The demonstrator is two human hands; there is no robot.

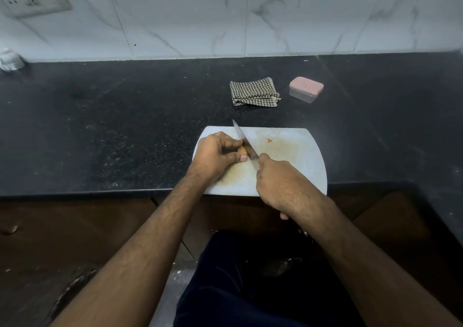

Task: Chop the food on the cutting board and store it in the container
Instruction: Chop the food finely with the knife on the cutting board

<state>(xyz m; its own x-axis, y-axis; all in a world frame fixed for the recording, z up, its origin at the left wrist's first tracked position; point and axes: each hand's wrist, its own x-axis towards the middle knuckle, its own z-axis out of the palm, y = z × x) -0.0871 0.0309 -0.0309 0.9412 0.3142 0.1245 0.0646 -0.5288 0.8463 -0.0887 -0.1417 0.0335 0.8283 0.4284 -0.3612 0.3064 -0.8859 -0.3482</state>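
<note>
Left of centre on the cutting board, your left hand pinches the small, firm, probably slippery food; keep fingertips tucked. Your right hand grips the knife; the lidded container sits upper right

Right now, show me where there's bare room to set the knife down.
The right half of the cutting board, past the small scrap, is free. So is the counter left of the board, and the strip between board and cloth. The left side is crowded: left hand holds the food, right hand the knife.
</note>
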